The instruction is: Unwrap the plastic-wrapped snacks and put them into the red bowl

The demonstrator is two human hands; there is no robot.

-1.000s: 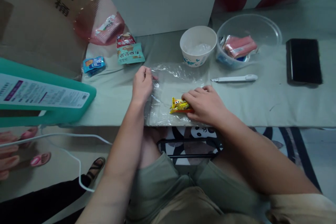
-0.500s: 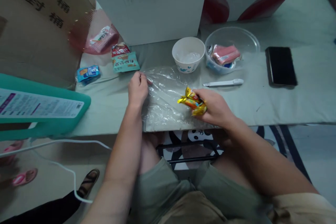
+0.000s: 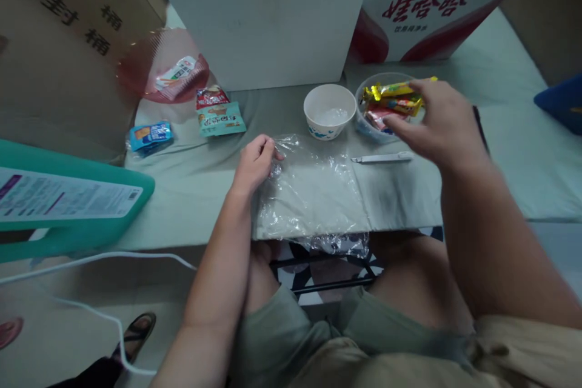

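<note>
My left hand (image 3: 257, 160) is closed on the upper left edge of a clear plastic bag (image 3: 313, 194), which lies flat on the cloth and droops over the front edge. At the right, my right hand (image 3: 436, 121) hovers by the rim of a clear round plastic bowl (image 3: 377, 131), thumb and fingers apart. Yellow-wrapped snacks (image 3: 395, 100) lie in that bowl on top of pink packets (image 3: 384, 118). Beside it stands a white paper cup (image 3: 330, 112) with something clear inside. A white utility knife (image 3: 382, 158) lies in front of the bowl.
Teal and red snack packets (image 3: 220, 119), a blue packet (image 3: 152, 135) and a pink translucent basket (image 3: 150, 73) are at the left. A green jug (image 3: 136, 188) stands nearer. Cartons (image 3: 268, 24) line the back. A black object is mostly hidden behind my right wrist. Another person's foot (image 3: 136, 333) shows below.
My right hand has moved right and up from over the bag to the bowl and let go of the yellow-wrapped snacks there. My left hand still holds the bag. The view has shifted slightly.
</note>
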